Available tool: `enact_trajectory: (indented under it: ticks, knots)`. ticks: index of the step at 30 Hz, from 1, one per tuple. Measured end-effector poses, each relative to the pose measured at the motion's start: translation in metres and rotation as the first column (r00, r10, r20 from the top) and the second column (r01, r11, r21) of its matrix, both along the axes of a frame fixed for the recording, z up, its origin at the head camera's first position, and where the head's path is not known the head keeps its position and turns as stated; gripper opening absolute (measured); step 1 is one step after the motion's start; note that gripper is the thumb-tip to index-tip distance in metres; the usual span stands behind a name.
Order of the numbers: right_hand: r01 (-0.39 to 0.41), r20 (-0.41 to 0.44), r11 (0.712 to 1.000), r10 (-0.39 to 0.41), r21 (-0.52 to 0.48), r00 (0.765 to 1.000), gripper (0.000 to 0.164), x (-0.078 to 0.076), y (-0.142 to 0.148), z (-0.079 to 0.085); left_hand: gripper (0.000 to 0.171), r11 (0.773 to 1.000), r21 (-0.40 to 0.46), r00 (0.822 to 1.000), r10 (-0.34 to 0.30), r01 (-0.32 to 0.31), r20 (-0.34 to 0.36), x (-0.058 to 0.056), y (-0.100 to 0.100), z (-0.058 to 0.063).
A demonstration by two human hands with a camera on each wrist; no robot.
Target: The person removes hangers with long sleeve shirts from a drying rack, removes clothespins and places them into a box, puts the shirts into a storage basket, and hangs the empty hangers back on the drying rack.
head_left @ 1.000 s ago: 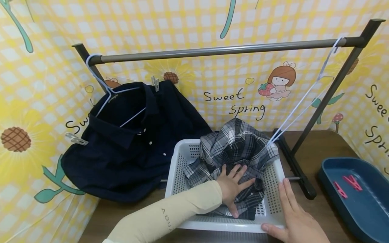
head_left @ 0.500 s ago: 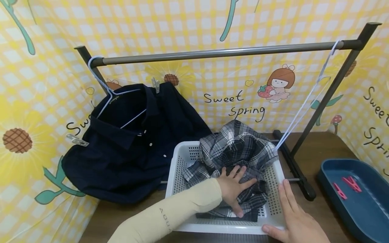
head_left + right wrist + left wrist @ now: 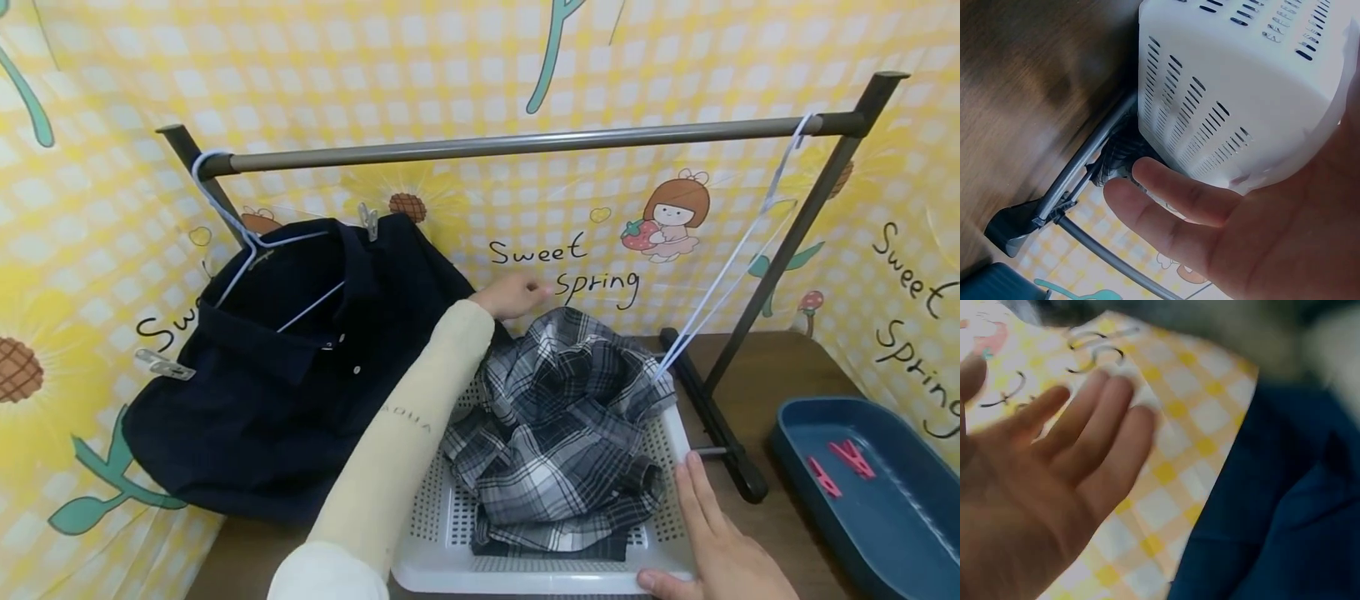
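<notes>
A white perforated plastic basket [image 3: 423, 533] stands on the table, with a crumpled grey plaid shirt [image 3: 547, 467] inside. My left hand [image 3: 513, 296] is raised behind the basket, beside the navy shirt. It holds nothing; the left wrist view shows its fingers [image 3: 1104, 437] loosely bent, palm in sight. My right hand [image 3: 727, 537] rests on the basket's front right corner, straight fingers along the outer side and thumb at the front rim. The right wrist view shows two fingers beside the basket wall [image 3: 1229, 81]. A pale blue hanger [image 3: 708, 292] runs from the rail into the plaid shirt.
A dark metal rack with a horizontal rail [image 3: 465, 148] spans the back. At left a navy shirt [image 3: 277, 433] hangs on another hanger [image 3: 251, 242], with clear clips [image 3: 167, 364] on its shoulders. A blue tray [image 3: 900, 508] with pink clothespins [image 3: 851, 458] sits on the right.
My left hand has lifted off the plaid shirt and moved up and back, beyond the basket. My right hand stays at the basket's corner. The head view has shifted slightly.
</notes>
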State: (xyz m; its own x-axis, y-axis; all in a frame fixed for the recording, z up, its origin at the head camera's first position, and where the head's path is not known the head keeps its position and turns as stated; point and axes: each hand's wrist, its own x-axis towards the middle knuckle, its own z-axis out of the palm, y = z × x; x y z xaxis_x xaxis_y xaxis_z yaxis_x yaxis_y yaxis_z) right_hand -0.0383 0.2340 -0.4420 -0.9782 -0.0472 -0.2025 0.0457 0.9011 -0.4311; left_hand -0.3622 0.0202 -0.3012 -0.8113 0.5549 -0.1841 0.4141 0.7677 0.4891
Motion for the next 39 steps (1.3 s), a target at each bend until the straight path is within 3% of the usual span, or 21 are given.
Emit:
enact_trajectory:
  ticks: [4,8,10,12,13,14,16,19,20,23,26,29,33,36,39]
  knots:
    - [-0.012,-0.022,1.000,0.012,-0.008,1.000,0.132,0.000,-0.004,-0.002,0.077,0.985,-0.130,0.983,-0.095,0.116,0.157,-0.013,0.009,-0.001]
    - [-0.020,-0.004,1.000,0.020,-0.009,1.000,0.131,-0.002,-0.010,-0.005,0.079,0.952,-0.240,0.973,-0.154,0.192,0.170,-0.016,0.027,-0.006]
    - [-0.019,0.013,1.000,0.019,-0.013,1.000,0.130,-0.003,-0.012,-0.004,0.081,0.924,-0.319,0.974,-0.173,0.212,0.147,-0.018,0.036,-0.011]
    - [-0.021,0.018,1.000,0.021,-0.016,1.000,0.130,-0.002,-0.014,-0.004,0.080,0.910,-0.355,0.973,-0.166,0.215,0.163,-0.017,0.041,-0.015]
    - [-0.020,0.021,1.000,0.020,-0.014,1.000,0.130,-0.002,-0.014,-0.003,0.078,0.906,-0.366,0.972,-0.160,0.215,0.174,-0.027,0.044,-0.025]
    - [-0.019,0.022,1.000,0.019,-0.013,1.000,0.130,-0.002,-0.014,-0.003,0.073,0.905,-0.367,0.971,-0.156,0.214,0.180,-0.026,0.045,-0.026]
    - [-0.020,0.014,1.000,0.021,-0.008,1.000,0.131,-0.001,-0.013,-0.002,0.058,0.914,-0.347,0.973,-0.164,0.212,0.161,-0.027,0.046,-0.028]
    - [-0.019,-0.006,1.000,0.019,-0.006,1.000,0.131,0.000,-0.011,-0.002,0.029,0.950,-0.225,0.976,-0.197,0.214,0.096,-0.031,0.044,-0.025]
    - [-0.020,-0.014,1.000,0.020,-0.006,1.000,0.131,0.000,-0.010,-0.002,0.022,0.959,-0.177,0.975,-0.216,0.221,0.047,-0.022,0.041,-0.013]
    - [-0.016,-0.029,1.000,0.016,0.000,0.999,0.132,0.001,-0.007,-0.001,0.014,0.968,0.009,0.966,-0.248,0.249,-0.071,-0.019,0.036,0.002]
    - [-0.004,-0.018,1.000,0.005,0.007,1.000,0.132,0.001,-0.003,0.000,0.015,0.953,0.125,0.947,-0.247,0.276,-0.203,-0.004,0.027,0.027]
    - [0.002,-0.002,1.000,-0.002,0.002,1.000,0.132,0.000,-0.001,0.002,0.023,0.940,0.178,0.926,-0.229,0.290,-0.299,0.022,0.010,0.051]
    - [0.006,-0.005,1.000,-0.006,-0.006,1.000,0.132,0.000,-0.001,0.000,0.031,0.910,0.239,0.899,-0.238,0.339,-0.368,0.073,-0.016,0.068]
    - [0.008,-0.021,1.000,-0.008,-0.006,1.000,0.133,0.000,-0.002,-0.002,0.029,0.847,0.305,0.852,-0.277,0.435,-0.444,0.118,-0.038,0.068]
    - [0.000,-0.038,1.000,0.000,-0.011,0.999,0.132,0.000,-0.003,-0.003,0.029,0.746,0.332,0.762,-0.346,0.577,-0.548,0.159,-0.060,0.058]
